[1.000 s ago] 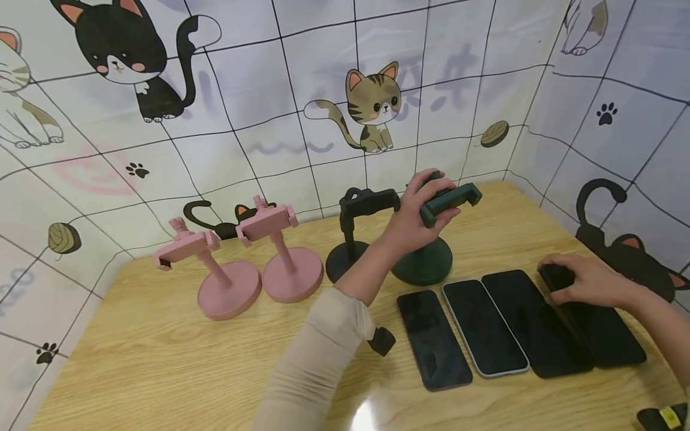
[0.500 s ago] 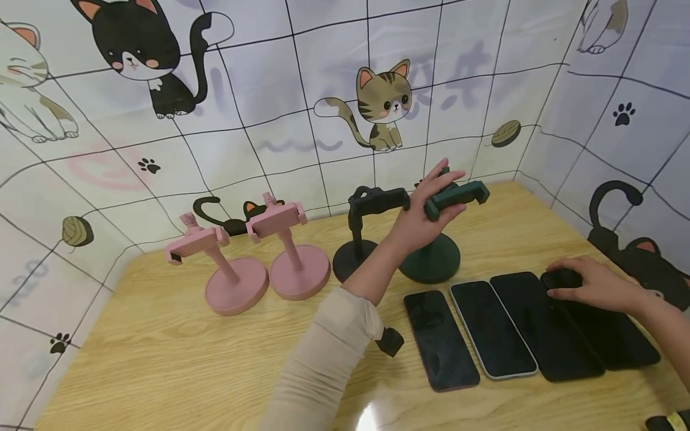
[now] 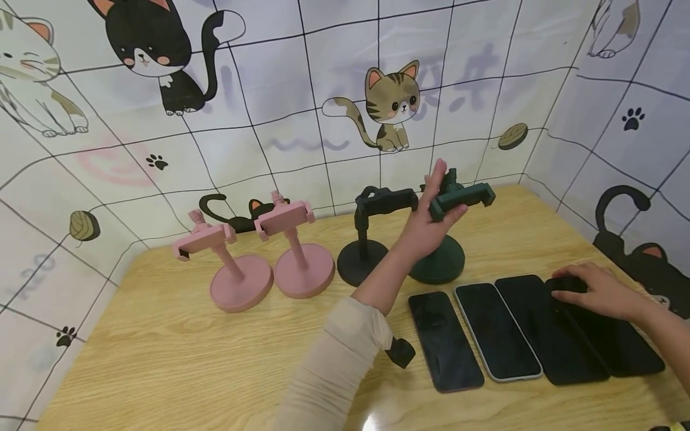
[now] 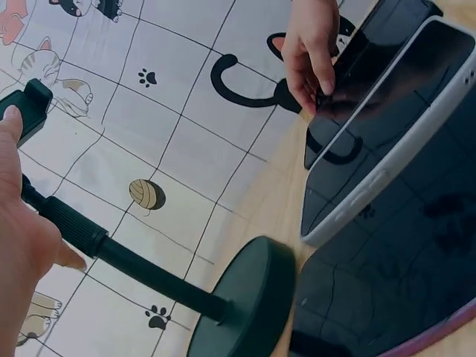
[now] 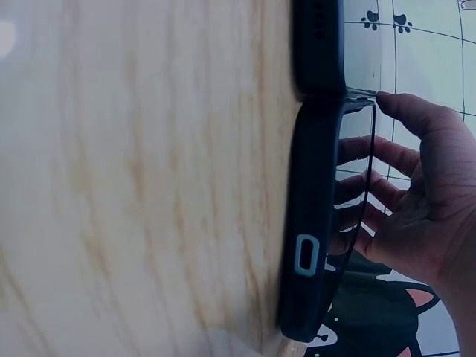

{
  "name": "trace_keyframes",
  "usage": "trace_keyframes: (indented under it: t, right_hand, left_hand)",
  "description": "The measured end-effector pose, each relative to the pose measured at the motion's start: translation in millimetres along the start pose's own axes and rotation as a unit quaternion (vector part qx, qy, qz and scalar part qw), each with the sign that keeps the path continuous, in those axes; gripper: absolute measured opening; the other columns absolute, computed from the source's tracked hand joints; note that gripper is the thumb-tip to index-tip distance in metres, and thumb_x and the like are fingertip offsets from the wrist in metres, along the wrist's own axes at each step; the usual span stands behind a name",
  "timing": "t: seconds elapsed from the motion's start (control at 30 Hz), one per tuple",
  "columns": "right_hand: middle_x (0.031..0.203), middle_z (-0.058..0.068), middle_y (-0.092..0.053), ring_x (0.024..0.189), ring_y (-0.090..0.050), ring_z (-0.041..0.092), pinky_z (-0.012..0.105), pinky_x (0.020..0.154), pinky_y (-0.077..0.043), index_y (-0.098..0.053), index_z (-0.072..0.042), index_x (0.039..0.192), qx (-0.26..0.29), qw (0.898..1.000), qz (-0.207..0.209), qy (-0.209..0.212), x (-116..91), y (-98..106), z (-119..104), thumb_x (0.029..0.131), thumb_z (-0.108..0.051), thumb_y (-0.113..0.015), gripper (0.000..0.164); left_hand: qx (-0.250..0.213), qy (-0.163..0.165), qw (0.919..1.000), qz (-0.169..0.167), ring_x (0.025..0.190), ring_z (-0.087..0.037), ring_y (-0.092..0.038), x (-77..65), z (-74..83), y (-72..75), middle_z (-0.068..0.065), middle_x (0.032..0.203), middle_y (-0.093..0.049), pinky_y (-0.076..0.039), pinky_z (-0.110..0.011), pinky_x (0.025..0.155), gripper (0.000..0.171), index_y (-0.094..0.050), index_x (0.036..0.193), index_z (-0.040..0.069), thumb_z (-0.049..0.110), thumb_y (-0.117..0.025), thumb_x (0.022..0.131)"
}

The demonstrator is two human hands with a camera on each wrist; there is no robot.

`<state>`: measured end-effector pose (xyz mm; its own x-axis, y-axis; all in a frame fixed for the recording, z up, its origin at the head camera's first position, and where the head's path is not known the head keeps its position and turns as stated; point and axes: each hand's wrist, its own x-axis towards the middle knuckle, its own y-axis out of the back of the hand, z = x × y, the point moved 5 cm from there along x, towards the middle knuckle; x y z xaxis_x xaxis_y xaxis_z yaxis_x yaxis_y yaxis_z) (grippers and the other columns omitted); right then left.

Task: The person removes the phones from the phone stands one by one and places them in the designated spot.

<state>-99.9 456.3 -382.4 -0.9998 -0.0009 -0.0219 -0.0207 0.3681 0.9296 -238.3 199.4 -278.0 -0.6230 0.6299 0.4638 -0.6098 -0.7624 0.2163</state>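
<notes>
My left hand point(image 3: 423, 233) is at the clamp of the dark green phone stand point(image 3: 439, 263). Its fingers point upward beside the clamp, and the thumb lies along the lower edge. In the left wrist view the stand's column and round base point(image 4: 256, 297) show below the left hand point(image 4: 26, 238). Over at the right, my right hand point(image 3: 601, 293) pinches the far end of the rightmost black smartphone point(image 3: 620, 341). The right wrist view shows the thumb at a corner of this smartphone point(image 5: 309, 216), with the fingers of the right hand point(image 5: 439, 208) along its far edge.
Beside the held phone lie three more smartphones: a black one point(image 3: 555, 335), a silver-edged one point(image 3: 498, 335) and a dark one point(image 3: 447, 344). Two pink phone stands point(image 3: 239, 284) and a black stand point(image 3: 358, 263) stand to the left. A cat-print cloth point(image 3: 269, 90) hangs behind the table.
The left hand's fingers have straightened from around the green clamp. The right hand has lowered slightly at the rightmost phone, which looked tilted earlier. The head view has shifted a little.
</notes>
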Motion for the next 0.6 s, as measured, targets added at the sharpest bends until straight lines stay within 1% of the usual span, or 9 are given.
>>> trace_keyframes:
  t: [0.07,0.17,0.23,0.33,0.37,0.4,0.47,0.53,0.6]
  right_hand:
    - [0.106,0.033,-0.050,0.099,-0.039,0.047,0.060,0.081,-0.021,-0.055,0.009,0.106,-0.003,1.000,0.001,0.003,0.9,-0.2,1.3,0.080,-0.023,-0.067,0.043]
    - [0.106,0.032,-0.049,0.098,-0.041,0.047,0.059,0.079,-0.027,-0.056,0.007,0.106,-0.011,1.000,0.004,0.006,2.0,0.8,2.3,0.080,-0.025,-0.067,0.043]
    - [0.105,0.030,-0.050,0.096,-0.044,0.047,0.057,0.076,-0.033,-0.058,0.006,0.105,-0.029,0.999,0.009,0.014,2.8,2.1,1.9,0.078,-0.026,-0.069,0.043]
    - [0.100,0.026,-0.054,0.091,-0.051,0.045,0.054,0.072,-0.040,-0.060,0.006,0.101,-0.071,0.997,0.019,0.032,4.2,5.4,-2.6,0.076,-0.025,-0.071,0.042]
    - [0.097,0.025,-0.055,0.088,-0.053,0.043,0.053,0.070,-0.042,-0.060,0.007,0.099,-0.087,0.995,0.025,0.041,4.3,6.9,-6.0,0.074,-0.023,-0.072,0.040]
    - [0.094,0.024,-0.057,0.085,-0.054,0.042,0.052,0.069,-0.043,-0.061,0.007,0.096,-0.102,0.993,0.029,0.047,4.8,8.5,-10.5,0.073,-0.021,-0.073,0.039]
    - [0.088,0.020,-0.058,0.080,-0.057,0.039,0.050,0.067,-0.045,-0.062,0.007,0.092,-0.127,0.990,0.035,0.060,6.7,11.4,-25.2,0.072,-0.018,-0.073,0.034]
    - [0.083,0.016,-0.059,0.073,-0.058,0.033,0.046,0.064,-0.047,-0.062,0.006,0.087,-0.135,0.986,0.045,0.082,9.0,13.8,-46.6,0.071,-0.015,-0.073,0.028]
    - [0.081,0.011,-0.059,0.070,-0.059,0.028,0.042,0.061,-0.048,-0.063,0.003,0.085,-0.131,0.984,0.056,0.106,10.9,15.4,-73.7,0.071,-0.014,-0.073,0.024]
  left_hand:
    - [0.003,0.041,0.9990,0.017,0.135,-0.011,0.004,-5.6,-5.4,0.5,0.004,0.151,0.002,-0.011,-0.046,0.108,0.082,0.005,0.145,0.030,0.016,-0.054,0.091]
    - [0.010,0.102,0.9945,0.023,0.136,-0.016,-0.001,-17.3,-14.7,0.2,0.005,0.150,0.003,-0.017,-0.046,0.107,0.083,0.007,0.143,0.035,0.023,-0.055,0.090]
    - [0.031,0.127,0.9913,0.010,0.137,-0.019,-0.002,-26.4,-20.6,-0.2,0.006,0.150,-0.001,-0.017,-0.045,0.107,0.081,0.004,0.144,0.031,0.025,-0.056,0.090]
    - [0.077,0.164,0.9831,-0.028,0.137,-0.021,-0.001,-44.3,-27.7,-0.2,0.003,0.151,-0.004,-0.015,-0.046,0.108,0.077,-0.005,0.146,0.023,0.028,-0.057,0.089]
    - [0.094,0.172,0.9796,-0.043,0.137,-0.022,-0.002,-51.1,-28.7,0.1,0.001,0.151,-0.006,-0.016,-0.045,0.108,0.075,-0.009,0.146,0.021,0.029,-0.057,0.089]
    - [0.115,0.176,0.9759,-0.057,0.137,-0.023,-0.008,-58.4,-29.8,1.2,-0.003,0.150,-0.008,-0.018,-0.044,0.107,0.072,-0.013,0.145,0.017,0.029,-0.056,0.089]
    - [0.159,0.187,0.9661,-0.081,0.135,-0.026,-0.016,-74.9,-29.8,6.1,-0.009,0.149,-0.014,-0.022,-0.042,0.106,0.068,-0.019,0.144,0.012,0.030,-0.056,0.089]
    - [0.200,0.186,0.9569,-0.097,0.133,-0.029,-0.022,-92.3,-26.6,14.2,-0.013,0.146,-0.021,-0.025,-0.042,0.105,0.064,-0.026,0.142,0.008,0.030,-0.055,0.089]
    - [0.235,0.185,0.9485,-0.104,0.131,-0.034,-0.025,-110.4,-21.9,25.1,-0.017,0.144,-0.026,-0.025,-0.044,0.105,0.063,-0.031,0.140,0.005,0.032,-0.055,0.089]
